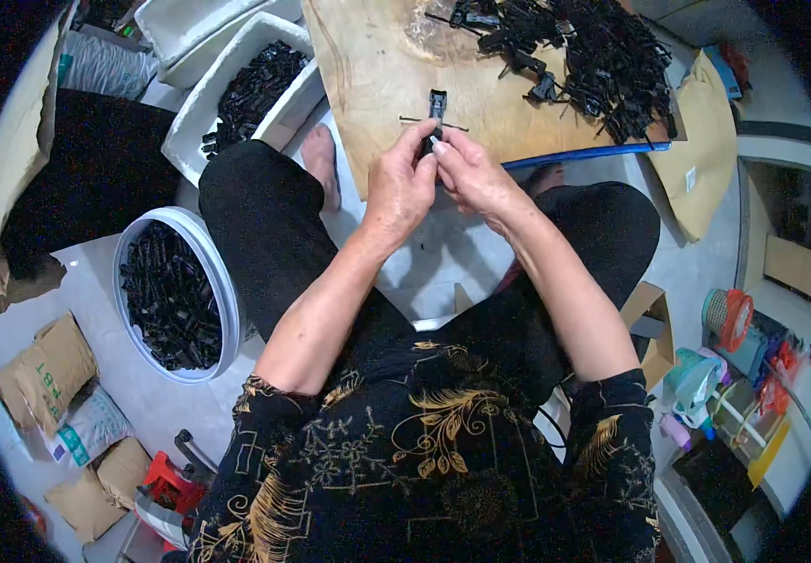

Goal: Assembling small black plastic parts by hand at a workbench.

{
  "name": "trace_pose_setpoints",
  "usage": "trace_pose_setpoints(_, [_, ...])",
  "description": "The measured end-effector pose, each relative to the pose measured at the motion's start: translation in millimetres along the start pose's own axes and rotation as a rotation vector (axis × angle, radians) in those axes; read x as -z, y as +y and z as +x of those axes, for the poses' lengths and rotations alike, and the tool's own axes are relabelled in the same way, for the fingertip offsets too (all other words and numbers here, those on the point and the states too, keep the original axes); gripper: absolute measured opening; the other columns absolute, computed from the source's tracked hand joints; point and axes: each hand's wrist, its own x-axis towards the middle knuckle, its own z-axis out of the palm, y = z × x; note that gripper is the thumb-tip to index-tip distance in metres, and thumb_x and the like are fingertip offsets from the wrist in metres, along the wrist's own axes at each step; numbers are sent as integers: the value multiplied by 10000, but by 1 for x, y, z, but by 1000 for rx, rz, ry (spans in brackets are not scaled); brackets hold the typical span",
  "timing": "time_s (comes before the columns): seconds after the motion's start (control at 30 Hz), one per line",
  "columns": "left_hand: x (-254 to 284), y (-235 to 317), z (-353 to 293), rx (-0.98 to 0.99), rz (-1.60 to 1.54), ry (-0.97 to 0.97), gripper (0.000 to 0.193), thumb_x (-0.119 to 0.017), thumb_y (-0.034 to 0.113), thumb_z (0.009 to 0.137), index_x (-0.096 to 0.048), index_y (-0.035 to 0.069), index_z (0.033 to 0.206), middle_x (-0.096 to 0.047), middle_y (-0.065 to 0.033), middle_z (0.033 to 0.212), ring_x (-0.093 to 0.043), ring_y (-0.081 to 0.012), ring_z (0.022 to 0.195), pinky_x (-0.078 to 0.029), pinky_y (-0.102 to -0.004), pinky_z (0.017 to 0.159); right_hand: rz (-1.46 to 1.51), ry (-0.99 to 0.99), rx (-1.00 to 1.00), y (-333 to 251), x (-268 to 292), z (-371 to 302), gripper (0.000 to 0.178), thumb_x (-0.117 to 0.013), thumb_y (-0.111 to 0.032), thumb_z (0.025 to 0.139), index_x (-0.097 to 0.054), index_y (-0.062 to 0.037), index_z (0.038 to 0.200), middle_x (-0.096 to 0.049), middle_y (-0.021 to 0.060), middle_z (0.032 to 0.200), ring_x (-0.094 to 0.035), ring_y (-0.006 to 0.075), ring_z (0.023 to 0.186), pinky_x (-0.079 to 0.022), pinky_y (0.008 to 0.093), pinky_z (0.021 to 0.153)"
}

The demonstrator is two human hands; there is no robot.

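Observation:
My left hand and my right hand meet at the near edge of a wooden board. Between their closed fingertips they both grip a small black plastic part. It is long and narrow, its far end pointing away from me, with thin rods sticking out to both sides. My fingers cover its near end. On the board's right side lies a big heap of similar black plastic parts, a few of them spread loosely toward the middle.
Left of my knee stands a round white bucket of black parts. Beyond it, a white foam box holds more. Brown sacks lie at the lower left, near a red object. A tan sack hangs beside the board's right edge.

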Motion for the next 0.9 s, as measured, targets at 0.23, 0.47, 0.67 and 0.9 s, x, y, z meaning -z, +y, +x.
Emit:
trace_pose_setpoints(0.23, [6, -1, 4, 231, -156, -103, 377, -536, -4, 802, -479, 63, 1168, -600, -66, 813, -562, -89, 698, -473, -217, 591, -171, -48, 37, 5, 9, 3, 295, -405, -292, 919, -475, -148, 1167, -313, -83, 540, -259, 25, 419, -200, 190, 365])
trace_pose_setpoints(0.47, [30, 23, -5, 433, -605, -203, 496, -594, 75, 815, -353, 78, 1249, -616, -87, 867, -632, -151, 744, -497, -199, 584, 91, -115, 7, 2, 17, -22, 413, -438, -364, 908, -430, -135, 1252, -306, -82, 544, -265, 19, 430, -203, 181, 378])
trace_pose_setpoints(0.67, [34, 20, -10, 427, -631, -325, 476, -575, 73, 827, -349, 70, 1246, -617, -87, 853, -629, -148, 742, -503, -202, 595, -1, -32, 89, 10, 8, -19, 379, -449, -334, 905, -451, -118, 1216, -350, -88, 583, -302, 10, 464, -249, 164, 394])
trace_pose_setpoints(0.9, [36, 24, -13, 426, -649, -344, 389, -537, 72, 849, -368, 62, 1200, -614, -100, 836, -634, -159, 703, -516, -228, 587, 74, -44, 100, 8, 0, -18, 326, -459, -304, 906, -479, -107, 1164, -390, -88, 598, -320, 8, 467, -242, 163, 393])
